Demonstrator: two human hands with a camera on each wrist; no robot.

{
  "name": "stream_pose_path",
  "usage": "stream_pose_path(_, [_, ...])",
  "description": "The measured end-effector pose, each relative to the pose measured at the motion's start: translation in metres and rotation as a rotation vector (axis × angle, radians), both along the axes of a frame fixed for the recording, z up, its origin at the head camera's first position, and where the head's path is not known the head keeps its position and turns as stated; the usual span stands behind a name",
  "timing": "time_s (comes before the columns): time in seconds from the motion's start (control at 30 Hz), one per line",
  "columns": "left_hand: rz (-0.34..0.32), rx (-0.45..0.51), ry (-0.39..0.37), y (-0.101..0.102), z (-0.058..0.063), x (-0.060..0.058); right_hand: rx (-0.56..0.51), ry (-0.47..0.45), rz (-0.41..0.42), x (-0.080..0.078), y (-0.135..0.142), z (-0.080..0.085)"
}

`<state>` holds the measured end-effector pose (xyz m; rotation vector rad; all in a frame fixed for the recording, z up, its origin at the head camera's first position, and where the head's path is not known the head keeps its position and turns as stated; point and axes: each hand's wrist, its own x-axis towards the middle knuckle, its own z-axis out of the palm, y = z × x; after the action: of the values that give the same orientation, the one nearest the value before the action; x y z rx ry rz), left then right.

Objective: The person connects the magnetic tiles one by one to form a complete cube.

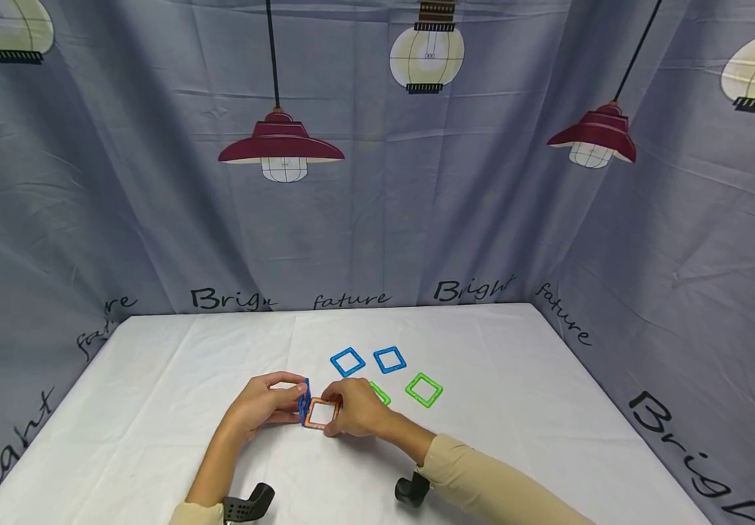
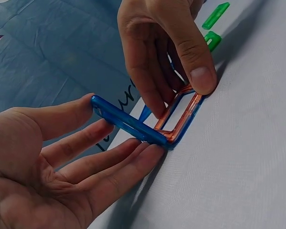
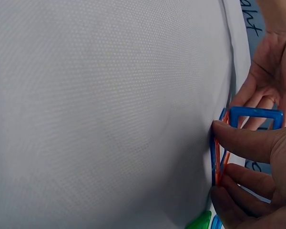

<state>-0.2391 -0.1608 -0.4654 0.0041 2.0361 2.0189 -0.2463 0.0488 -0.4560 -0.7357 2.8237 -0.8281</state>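
Note:
My left hand [image 1: 255, 408] holds a blue square magnetic tile [image 2: 128, 121] on edge, thumb on its upper side and fingertips along the other. Against the tile's lower edge sits an orange square tile [image 2: 186, 117], lying nearly level with a blue layer [image 2: 181, 137] visible beneath it. My right hand [image 1: 360, 408] pinches the orange tile's far side between thumb and fingers. In the right wrist view the upright blue tile [image 3: 255, 112] meets the orange tile [image 3: 217, 160] at a corner. Partly hidden behind my right hand lies a green square tile [image 1: 380, 392].
Beyond my hands, two blue square tiles [image 1: 338, 367] lie flat on the white-covered table [image 1: 515, 437]. Another green square tile [image 1: 416, 398] lies to the right. A grey curtain [image 1: 377, 240] printed with lamps hangs behind the table and along its sides.

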Motion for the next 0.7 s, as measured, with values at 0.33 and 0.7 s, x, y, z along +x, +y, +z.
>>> stream_pose_path(0.33, [0.070,-0.015,0.007,0.0066,0.0033,-0.0001,0.012,0.012,0.009,-0.0027,0.0003,-0.0005])
stream_pose_path(0.7, [-0.001,0.001,0.004,0.0006,0.0030,0.0016,0.008,0.000,0.006,-0.0026,0.0005,-0.0012])
